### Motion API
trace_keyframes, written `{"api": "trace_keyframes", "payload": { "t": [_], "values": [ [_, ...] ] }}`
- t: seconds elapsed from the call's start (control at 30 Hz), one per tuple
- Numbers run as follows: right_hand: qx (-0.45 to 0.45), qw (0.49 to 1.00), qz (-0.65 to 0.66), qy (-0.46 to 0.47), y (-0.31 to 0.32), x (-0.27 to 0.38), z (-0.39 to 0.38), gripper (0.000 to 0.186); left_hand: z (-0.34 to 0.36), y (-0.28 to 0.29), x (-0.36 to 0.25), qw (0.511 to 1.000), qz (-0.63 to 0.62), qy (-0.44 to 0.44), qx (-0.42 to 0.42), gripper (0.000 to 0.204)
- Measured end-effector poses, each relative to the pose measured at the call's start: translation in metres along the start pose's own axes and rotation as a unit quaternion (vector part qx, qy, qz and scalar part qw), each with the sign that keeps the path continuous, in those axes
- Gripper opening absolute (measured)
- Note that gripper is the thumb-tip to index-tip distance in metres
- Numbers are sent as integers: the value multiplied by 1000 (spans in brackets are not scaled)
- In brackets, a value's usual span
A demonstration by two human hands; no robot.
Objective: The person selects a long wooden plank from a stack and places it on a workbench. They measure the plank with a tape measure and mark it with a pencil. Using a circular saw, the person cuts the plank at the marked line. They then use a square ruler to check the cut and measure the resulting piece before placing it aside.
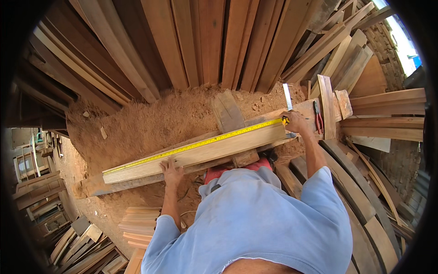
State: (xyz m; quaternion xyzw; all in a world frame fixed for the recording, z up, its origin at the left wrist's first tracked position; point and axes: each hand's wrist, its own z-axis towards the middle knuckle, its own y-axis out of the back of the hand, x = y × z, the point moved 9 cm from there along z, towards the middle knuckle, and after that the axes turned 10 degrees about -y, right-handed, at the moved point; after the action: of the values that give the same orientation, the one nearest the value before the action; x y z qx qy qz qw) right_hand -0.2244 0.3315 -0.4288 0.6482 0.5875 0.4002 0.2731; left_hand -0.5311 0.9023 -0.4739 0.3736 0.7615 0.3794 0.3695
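A long pale wooden board point(219, 151) lies slantwise in front of me on a rough timber beam. Along its top stretches the yellow blade of a tape measure point(196, 145), from the board's left end to its right end. My right hand point(296, 122) is closed around the tape measure's dark and yellow case at the right end. My left hand point(172, 171) rests against the board's near side, left of its middle, with the fingers apart. Beyond my right hand a flat metal strip point(287, 96) sticks out. Red-handled pliers point(318, 119) lie to the right of that hand.
Reddish sawdust point(123, 132) covers the ground beyond the board. Tall planks point(210, 45) lean along the far side. A short wood block point(228, 112) touches the beam. More boards stand stacked at right point(383, 123) and lie piled at lower left point(86, 246).
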Motion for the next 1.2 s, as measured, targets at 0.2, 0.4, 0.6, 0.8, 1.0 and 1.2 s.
{"api": "trace_keyframes", "payload": {
  "t": [0.2,0.4,0.6,0.8,1.0,1.2],
  "values": [
    [-8,998,39,41,-5,-6,6,52,2,-1,0,999,-8,30,36,93],
    [-17,996,59,60,-9,-13,8,50,7,1,-7,995,21,55,75,93],
    [-7,997,51,55,-10,-13,8,51,7,1,-8,995,12,67,79,96],
    [36,998,37,26,-15,-17,11,47,7,0,-7,996,11,60,71,97],
    [15,998,33,42,-12,-14,11,53,7,0,-9,995,25,59,72,97],
    [49,999,1,6,-9,-9,8,49,9,-3,-3,996,22,58,64,97]
  ]
}}
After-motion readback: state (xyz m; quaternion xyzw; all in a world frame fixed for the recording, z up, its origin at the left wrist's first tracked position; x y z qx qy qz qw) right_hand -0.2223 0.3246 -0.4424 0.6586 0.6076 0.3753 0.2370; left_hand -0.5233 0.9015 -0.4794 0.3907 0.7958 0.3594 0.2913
